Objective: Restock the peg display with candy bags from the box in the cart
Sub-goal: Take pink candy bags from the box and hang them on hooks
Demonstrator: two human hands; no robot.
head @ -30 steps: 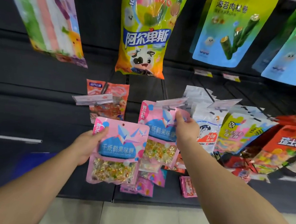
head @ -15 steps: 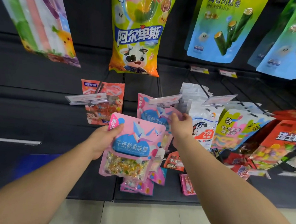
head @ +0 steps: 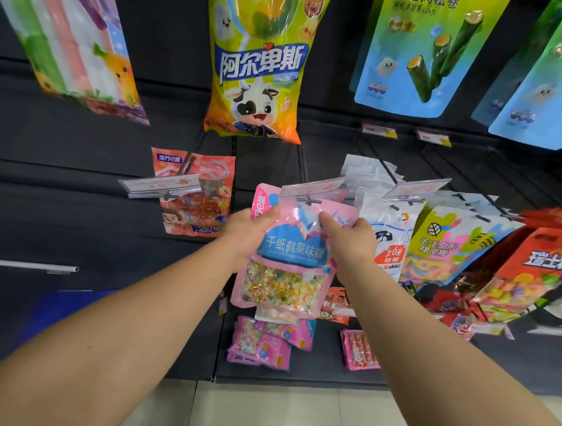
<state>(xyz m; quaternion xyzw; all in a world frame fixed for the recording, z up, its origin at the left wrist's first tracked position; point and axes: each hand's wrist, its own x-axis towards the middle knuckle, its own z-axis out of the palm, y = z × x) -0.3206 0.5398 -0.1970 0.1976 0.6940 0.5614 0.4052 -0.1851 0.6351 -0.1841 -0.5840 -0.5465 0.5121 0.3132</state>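
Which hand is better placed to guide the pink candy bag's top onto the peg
Probably the right hand. It pinches the pink candy bag at its top edge, just under the peg's price tag, near the hang hole. The left hand grips the bag's left side, better suited to steadying it.

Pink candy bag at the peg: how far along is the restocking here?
Done: at least one matching bag seems to hang already behind the held one. In hand: the left hand and right hand both hold a pink candy bag at its top, right under the peg's price tag; whether it is hooked on is unclear. Left: seating it. The box and cart are out of view.
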